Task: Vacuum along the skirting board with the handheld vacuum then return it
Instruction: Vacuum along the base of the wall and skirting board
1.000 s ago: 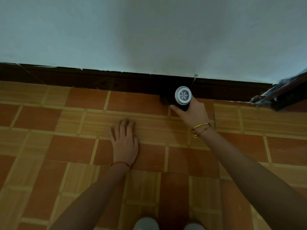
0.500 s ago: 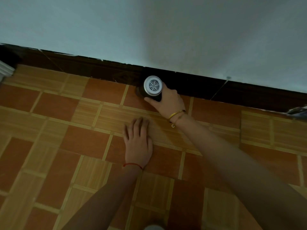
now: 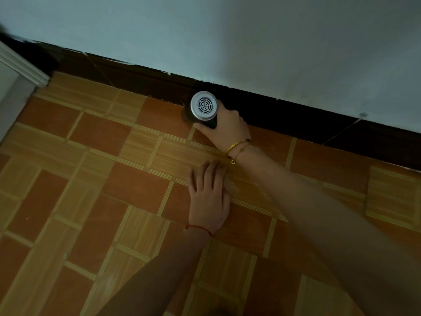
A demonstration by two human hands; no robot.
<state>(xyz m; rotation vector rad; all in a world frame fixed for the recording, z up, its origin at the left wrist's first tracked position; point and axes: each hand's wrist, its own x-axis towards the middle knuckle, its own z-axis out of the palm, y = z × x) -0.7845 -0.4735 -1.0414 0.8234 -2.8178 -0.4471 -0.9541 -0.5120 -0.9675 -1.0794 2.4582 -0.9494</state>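
The handheld vacuum (image 3: 203, 108) is a dark cylinder with a round silver grille facing me. Its nose points into the dark skirting board (image 3: 284, 114) where the floor meets the pale wall. My right hand (image 3: 226, 130) grips the vacuum's body from the right, gold bracelets on the wrist. My left hand (image 3: 208, 197) lies flat on the tiled floor just below, fingers apart, with a red string around the wrist. The vacuum's nozzle end is hidden behind its body.
Orange and tan patterned floor tiles (image 3: 102, 179) fill the lower view. A white door frame or panel (image 3: 16, 74) stands at the far left, where the skirting board ends. The pale wall (image 3: 250, 37) runs along the top.
My right hand has slid the vacuum leftward along the skirting board, toward the white frame now in view. My left hand has followed along the floor, still flat.
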